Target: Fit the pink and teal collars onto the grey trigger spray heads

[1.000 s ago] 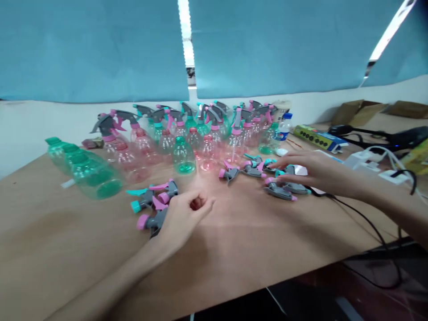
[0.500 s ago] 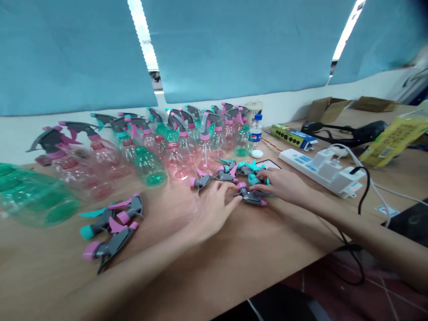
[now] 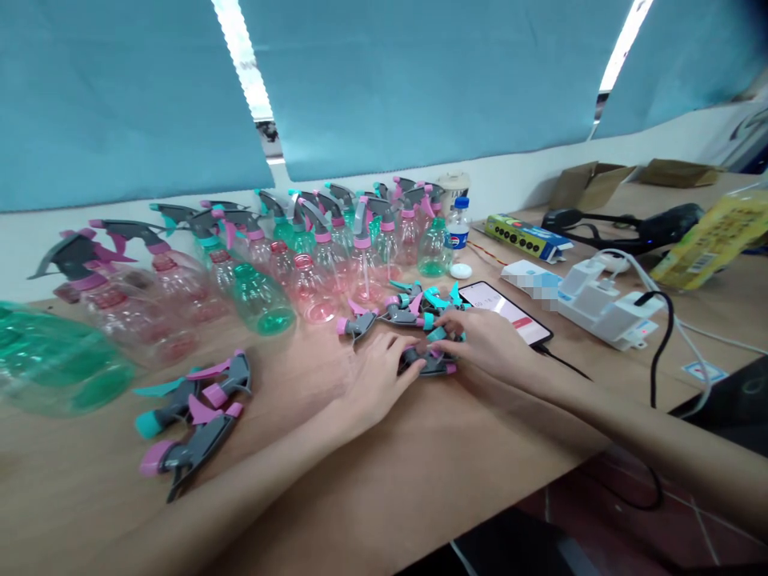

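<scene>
Loose trigger spray heads lie in a cluster at mid-table, among them a grey one with pink trigger (image 3: pixel 408 310). My left hand (image 3: pixel 378 380) rests on the table with thumb and fingers apart. Between them is the collar end of a grey spray head with a pink nozzle (image 3: pixel 429 366); I cannot tell how firmly they touch it. Curled fingers of my right hand (image 3: pixel 489 344) pinch a teal-collared spray head (image 3: pixel 438 334), partly hidden by the hand. More spray heads (image 3: pixel 201 440) lie to the left.
Clear pink bottles (image 3: pixel 313 292) and green bottles (image 3: pixel 264 300) stand along the wall, several wearing spray heads. To the right are a phone (image 3: pixel 510 312), a power strip (image 3: pixel 576 304) with cables, a Pepsi bottle (image 3: pixel 459 228), a headset (image 3: pixel 624 228) and a yellow package (image 3: pixel 714 240).
My right hand has moved left towards my left hand, uncovering the phone. The pink-nozzled spray head has shifted left, between my left thumb and fingers. The view has shifted slightly.
</scene>
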The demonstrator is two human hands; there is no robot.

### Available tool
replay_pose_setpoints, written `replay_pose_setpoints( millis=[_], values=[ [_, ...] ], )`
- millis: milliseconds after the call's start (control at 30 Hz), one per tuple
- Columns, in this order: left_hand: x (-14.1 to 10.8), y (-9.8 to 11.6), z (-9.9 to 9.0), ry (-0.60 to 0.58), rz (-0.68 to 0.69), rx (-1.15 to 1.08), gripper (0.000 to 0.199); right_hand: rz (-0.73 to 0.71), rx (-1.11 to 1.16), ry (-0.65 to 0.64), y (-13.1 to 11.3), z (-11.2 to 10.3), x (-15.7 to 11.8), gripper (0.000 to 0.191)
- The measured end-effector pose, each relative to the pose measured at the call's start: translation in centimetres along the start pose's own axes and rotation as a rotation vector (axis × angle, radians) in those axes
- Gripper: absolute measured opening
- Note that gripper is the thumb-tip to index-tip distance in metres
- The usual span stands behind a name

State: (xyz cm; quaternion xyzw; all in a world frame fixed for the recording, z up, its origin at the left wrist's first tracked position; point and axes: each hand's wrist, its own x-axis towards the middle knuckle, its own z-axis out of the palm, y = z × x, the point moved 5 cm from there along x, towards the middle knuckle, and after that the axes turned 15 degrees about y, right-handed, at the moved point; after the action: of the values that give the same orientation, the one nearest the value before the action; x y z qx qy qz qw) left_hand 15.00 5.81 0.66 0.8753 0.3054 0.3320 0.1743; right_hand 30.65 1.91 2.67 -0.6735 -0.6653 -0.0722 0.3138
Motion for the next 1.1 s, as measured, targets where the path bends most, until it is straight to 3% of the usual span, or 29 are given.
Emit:
replay_pose_setpoints(
  millis=[200, 333, 433, 567, 767, 933, 1100],
  values=[
    [-0.5, -1.3, -1.5, 0.109, 0.004, 0.04, 0.02, -0.183, 0.216, 0.129, -3.0, -0.2, -0.2, 0.028],
    [-1.9, -1.1, -4.5, 0.222, -0.039, -0.001, 0.018, -0.242, 0.283, 0.129, -5.5, -1.1, -0.8, 0.026],
    [-3.8, -0.6, -6.8, 0.226, -0.158, -0.147, 0.019, -0.266, 0.359, 0.108, -7.5, -1.3, -1.1, 0.024],
    [-6.6, -0.4, -8.6, 0.21, -0.233, -0.238, 0.019, -0.293, 0.484, 0.074, -9.9, 0.2, -1.2, 0.024],
    [-9.5, -2.5, -9.6, 0.233, -0.371, -0.256, 0.015, -0.249, 0.535, -0.051, -12.4, 3.6, -1.7, 0.029],
    [-10.1, -3.4, -9.9, 0.23, -0.393, -0.262, 0.014, -0.176, 0.502, -0.027, -12.9, 4.9, -2.2, 0.023],
    [-10.1, -3.7, -10.1, 0.27, -0.37, -0.276, 0.014, -0.246, 0.526, 0.009, -12.9, 5.3, -2.4, 0.029]
  ],
)
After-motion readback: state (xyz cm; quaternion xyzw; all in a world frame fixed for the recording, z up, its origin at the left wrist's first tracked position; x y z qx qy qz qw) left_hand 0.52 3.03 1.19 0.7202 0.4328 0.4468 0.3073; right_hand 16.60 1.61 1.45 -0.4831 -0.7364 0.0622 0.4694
